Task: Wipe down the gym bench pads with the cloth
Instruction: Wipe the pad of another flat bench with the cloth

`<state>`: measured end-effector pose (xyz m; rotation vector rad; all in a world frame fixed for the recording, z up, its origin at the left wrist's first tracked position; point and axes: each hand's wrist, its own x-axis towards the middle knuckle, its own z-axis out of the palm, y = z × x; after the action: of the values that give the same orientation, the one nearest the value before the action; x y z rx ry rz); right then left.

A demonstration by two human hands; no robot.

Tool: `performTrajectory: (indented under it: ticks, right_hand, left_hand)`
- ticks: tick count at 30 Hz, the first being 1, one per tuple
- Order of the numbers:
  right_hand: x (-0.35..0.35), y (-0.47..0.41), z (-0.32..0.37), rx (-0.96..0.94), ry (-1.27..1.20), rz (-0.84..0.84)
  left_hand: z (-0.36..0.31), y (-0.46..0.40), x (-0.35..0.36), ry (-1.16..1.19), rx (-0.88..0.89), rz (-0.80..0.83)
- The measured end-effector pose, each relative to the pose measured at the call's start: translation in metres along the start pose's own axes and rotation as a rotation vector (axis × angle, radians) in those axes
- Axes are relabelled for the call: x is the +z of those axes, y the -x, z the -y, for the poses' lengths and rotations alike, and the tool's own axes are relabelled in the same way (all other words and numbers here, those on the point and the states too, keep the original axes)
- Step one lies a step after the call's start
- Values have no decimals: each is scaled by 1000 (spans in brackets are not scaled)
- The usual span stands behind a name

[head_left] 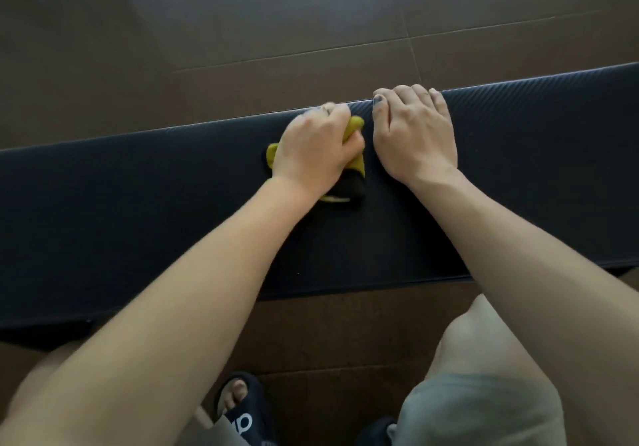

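Knees and a slipper (242, 407) are showing at the bottom. Left hand (316, 150) is gripping the cloth (356, 165) on the pad (138, 224); right hand (413, 134) is lying flat beside it, fingers curling over the far edge.

The left hand (316, 148) bunches a yellow-and-black cloth (356, 165) against the top of the black bench pad (155, 224), near its far edge. Just beside it, the right hand (415, 134) lies flat on the pad, fingertips curling over that far edge.
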<state>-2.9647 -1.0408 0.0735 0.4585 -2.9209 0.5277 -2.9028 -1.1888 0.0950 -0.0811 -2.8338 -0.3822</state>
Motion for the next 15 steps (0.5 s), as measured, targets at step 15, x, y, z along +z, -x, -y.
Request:
performTrajectory:
  ticks: [15]
  right_hand:
    - [-20,-1,-11,-20,-157,95]
  left_hand:
    - [-11,20,1,96,212,56]
